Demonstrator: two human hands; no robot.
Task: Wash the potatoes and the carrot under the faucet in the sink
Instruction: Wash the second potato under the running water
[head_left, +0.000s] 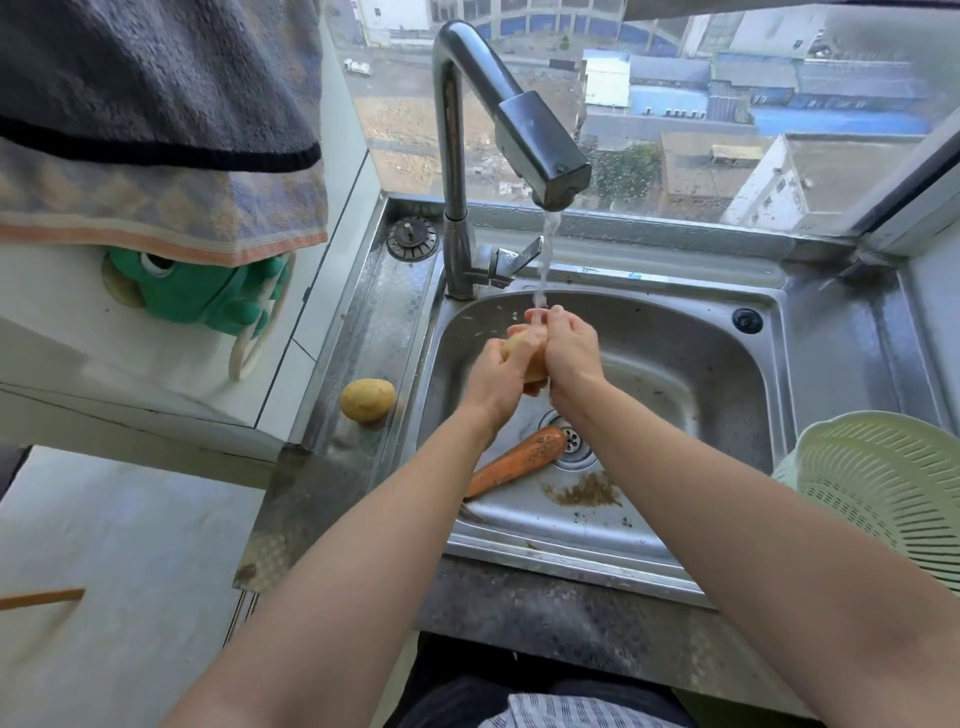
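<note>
Water runs from the steel faucet (540, 150) into the steel sink (691, 364). Under the stream I hold a yellow potato (524, 348) between both hands. My left hand (493, 382) grips it from the left and my right hand (569, 353) wraps it from the right, so most of the potato is hidden. A second potato (367, 399) lies on the sink's left ledge. An orange carrot (517, 460) lies on the sink bottom, its thick end beside the drain (571, 444).
A pale green plastic colander (883, 483) stands at the right of the sink. Towels (156, 130) hang at the upper left above a green frog-shaped holder (208, 296). Dirt specks (584, 491) lie in the sink near the front. A window is behind the faucet.
</note>
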